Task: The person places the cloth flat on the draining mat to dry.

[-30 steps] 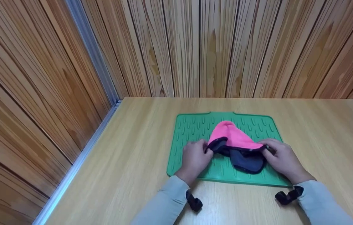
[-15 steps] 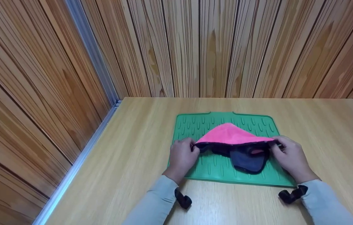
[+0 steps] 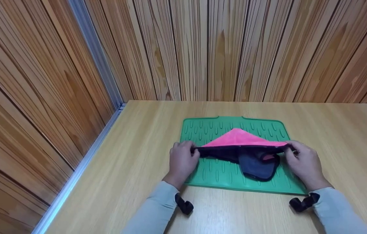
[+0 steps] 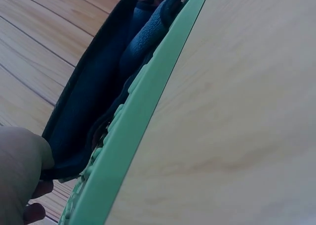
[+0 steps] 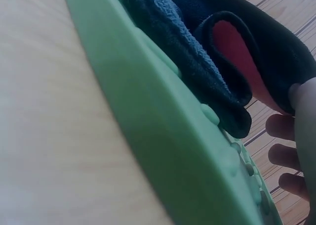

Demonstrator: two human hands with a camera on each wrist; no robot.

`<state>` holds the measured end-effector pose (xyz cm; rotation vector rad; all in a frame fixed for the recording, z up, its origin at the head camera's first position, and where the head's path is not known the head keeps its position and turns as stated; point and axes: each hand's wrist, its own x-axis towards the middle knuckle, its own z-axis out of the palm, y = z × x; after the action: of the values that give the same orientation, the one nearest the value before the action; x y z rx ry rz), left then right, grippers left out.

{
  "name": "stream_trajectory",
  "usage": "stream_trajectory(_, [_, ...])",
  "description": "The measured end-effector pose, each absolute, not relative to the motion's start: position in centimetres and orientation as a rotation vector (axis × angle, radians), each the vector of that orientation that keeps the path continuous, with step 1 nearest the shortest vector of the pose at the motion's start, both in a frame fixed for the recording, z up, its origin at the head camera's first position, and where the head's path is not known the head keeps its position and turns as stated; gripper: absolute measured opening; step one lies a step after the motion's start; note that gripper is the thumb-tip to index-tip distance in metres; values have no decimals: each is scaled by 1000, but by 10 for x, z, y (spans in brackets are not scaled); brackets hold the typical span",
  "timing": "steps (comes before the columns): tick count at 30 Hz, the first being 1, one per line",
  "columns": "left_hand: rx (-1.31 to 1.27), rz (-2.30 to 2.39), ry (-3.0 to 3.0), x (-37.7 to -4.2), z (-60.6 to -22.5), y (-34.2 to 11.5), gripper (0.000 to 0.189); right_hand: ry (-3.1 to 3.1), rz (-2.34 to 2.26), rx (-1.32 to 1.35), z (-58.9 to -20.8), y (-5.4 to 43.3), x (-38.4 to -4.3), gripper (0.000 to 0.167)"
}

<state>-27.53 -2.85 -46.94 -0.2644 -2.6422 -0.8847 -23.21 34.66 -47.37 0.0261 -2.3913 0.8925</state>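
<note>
A two-sided cloth (image 3: 240, 138), pink on one face and dark blue on the other with a dark bound edge, lies partly raised over a green ridged mat (image 3: 217, 175). My left hand (image 3: 183, 161) pinches its left corner between thumb and fingers. At the opposite corner my right hand (image 3: 305, 164) pinches the same edge, which runs nearly straight between both hands. Below that edge a folded blue flap (image 3: 257, 166) hangs onto the mat. In the right wrist view the cloth (image 5: 237, 52) curls over, showing some pink inside; its blue side (image 4: 94, 91) faces the left wrist camera.
The mat lies on a light wooden table (image 3: 131, 162). Wood-plank walls (image 3: 222, 48) stand behind and to the left, with a metal strip (image 3: 82, 169) along the table's left edge. Black straps (image 3: 183, 204) hang from both wrists.
My left hand has moved left with its corner, and my right hand slightly right. The bunched cloth has spread wider, its near edge pulled straighter and the pink part flattened.
</note>
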Motion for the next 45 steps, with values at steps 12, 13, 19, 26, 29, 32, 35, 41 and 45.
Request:
stream_trajectory(12, [-358, -999, -2613, -277, -475, -35, 7, -2394, 955, 51, -476, 342, -231, 19])
stream_trajectory(13, [-376, -1011, -2617, -277, -476, -35, 8, -2413, 974, 59, -475, 340, -231, 20])
stream_trajectory(19, [-449, -1045, -2639, -276, -474, -36, 8, -2598, 1033, 87, -471, 332, -230, 30])
stream_trajectory(26, [-337, -1135, -2731, -278, -472, -32, 20, -2692, 1092, 67, -469, 325, -234, 61])
stream_trajectory(29, [-289, -1171, -2745, -279, -472, -30, 25, -2691, 1146, 40, -469, 322, -235, 66])
stream_trajectory(32, [-265, -1177, -2743, -281, -472, -28, 22, -2675, 1187, 16, -469, 320, -236, 66])
stream_trajectory(35, [-251, -1161, -2742, -283, -473, -28, 18, -2663, 1197, 8, -469, 319, -236, 63])
stream_trajectory(41, [-243, -1156, -2729, -284, -472, -28, 12, -2633, 1190, 16, -468, 318, -235, 53])
stream_trajectory(45, [-240, -1174, -2701, -284, -473, -30, 12, -2575, 1201, 17, -470, 318, -235, 48])
